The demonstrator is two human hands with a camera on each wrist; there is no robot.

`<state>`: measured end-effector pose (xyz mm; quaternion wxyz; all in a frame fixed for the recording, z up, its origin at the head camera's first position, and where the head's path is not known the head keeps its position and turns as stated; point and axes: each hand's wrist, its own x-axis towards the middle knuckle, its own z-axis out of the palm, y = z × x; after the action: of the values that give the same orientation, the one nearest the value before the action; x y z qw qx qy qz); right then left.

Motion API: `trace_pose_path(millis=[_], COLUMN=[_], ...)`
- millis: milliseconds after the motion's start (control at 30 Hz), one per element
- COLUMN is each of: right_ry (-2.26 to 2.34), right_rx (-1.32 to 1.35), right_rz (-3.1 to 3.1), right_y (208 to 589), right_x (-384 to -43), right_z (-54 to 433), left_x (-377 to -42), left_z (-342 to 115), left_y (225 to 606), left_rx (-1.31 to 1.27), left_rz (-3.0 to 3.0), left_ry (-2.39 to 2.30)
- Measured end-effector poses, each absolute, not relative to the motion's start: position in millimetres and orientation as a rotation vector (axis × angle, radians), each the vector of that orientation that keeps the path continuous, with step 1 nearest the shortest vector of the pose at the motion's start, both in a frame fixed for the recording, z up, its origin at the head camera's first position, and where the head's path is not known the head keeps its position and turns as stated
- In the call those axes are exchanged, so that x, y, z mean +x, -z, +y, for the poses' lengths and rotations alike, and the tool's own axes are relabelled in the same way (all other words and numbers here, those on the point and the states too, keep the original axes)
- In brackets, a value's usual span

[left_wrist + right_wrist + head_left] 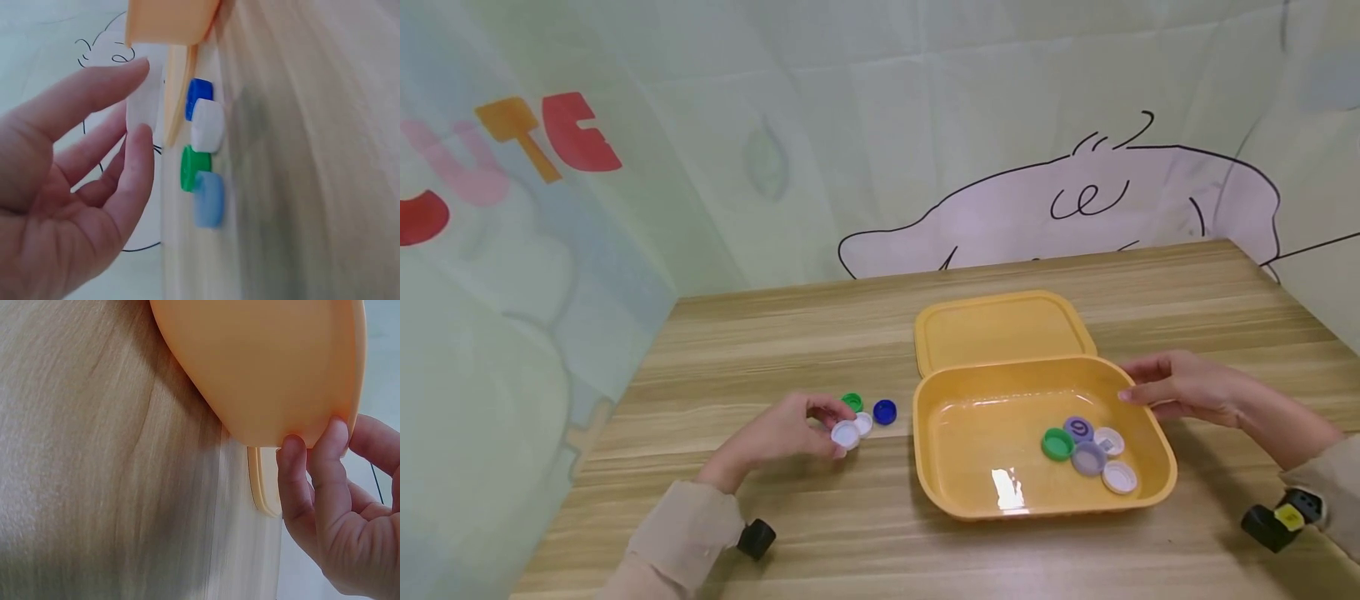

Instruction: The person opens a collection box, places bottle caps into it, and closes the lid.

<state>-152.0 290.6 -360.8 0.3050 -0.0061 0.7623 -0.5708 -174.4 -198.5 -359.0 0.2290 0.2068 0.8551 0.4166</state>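
Observation:
My left hand (790, 429) pinches a white bottle cap (846, 434) between thumb and fingers; the left wrist view shows this cap lifted off the table. Just beyond it lie a green cap (852, 402), another white cap (863, 424) and a dark blue cap (884, 412). A light blue cap (209, 200) shows beside the green one in the left wrist view; the hand hides it in the head view. My right hand (1187, 389) grips the right rim of a yellow plastic box (977, 450), thumb at the rim and fingers against the outer wall.
Inside the box, toward its right side, are several caps, among them a green cap (1057, 444) and a purple cap (1078, 429). A flat yellow lid (1003, 329) lies behind the box, on the wooden table (760, 350). A printed cloth (790, 150) hangs behind.

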Motion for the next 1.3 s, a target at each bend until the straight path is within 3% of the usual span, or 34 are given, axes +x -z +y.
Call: trace_pose_path(millis=[733, 1300], right_ry=[1.493, 1.504], right_rx=[-0.012, -0.019], right_rz=[2.037, 2.031], right_y=[360.8, 361.8], right_x=[-152.5, -152.4], right_z=[288.7, 290.0], left_x=[-186.8, -192.3], left_z=[-147.2, -91.0], left_y=[317.9, 306.9], left_rx=[0.598, 0.851], left_rz=[2.377, 2.287], left_ry=[-1.102, -1.06])
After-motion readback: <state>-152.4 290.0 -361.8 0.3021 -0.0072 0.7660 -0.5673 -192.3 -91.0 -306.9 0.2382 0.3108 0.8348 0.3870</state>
